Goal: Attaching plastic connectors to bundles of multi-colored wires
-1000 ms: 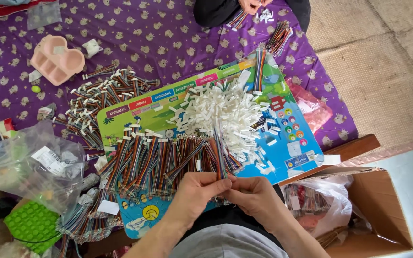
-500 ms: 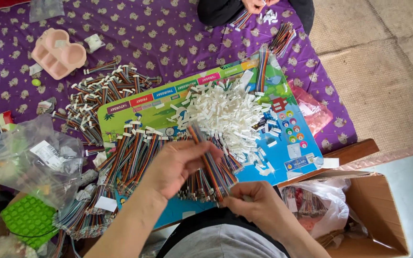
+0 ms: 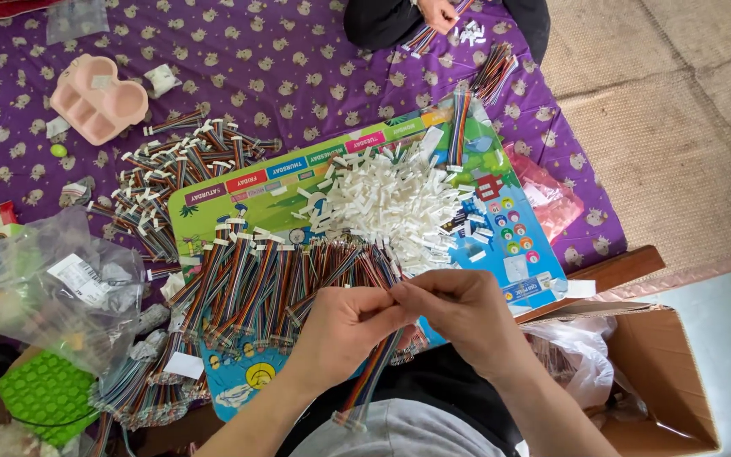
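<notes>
My left hand [image 3: 342,333] and my right hand [image 3: 467,315] meet over the near edge of a colourful printed board [image 3: 247,188]. Both pinch the top end of one multicoloured ribbon cable [image 3: 374,377], which hangs down toward my lap with a white connector at its lower end. Just beyond my fingers lies a row of several similar ribbon cables [image 3: 272,283] on the board. A heap of small white connector housings [image 3: 387,203] sits behind that row.
More cable bundles [image 3: 184,165] lie on the purple patterned cloth [image 3: 298,59]. Clear plastic bags [image 3: 40,283] and a green bumpy mat [image 3: 44,393] are at left, a pink tray [image 3: 99,100] far left, an open cardboard box [image 3: 662,372] at right. Another person's hand [image 3: 440,13] works on cables at the top.
My left hand reached out to the cable row, picked one cable, and came back to meet my right hand. The cable now hangs between both hands.
</notes>
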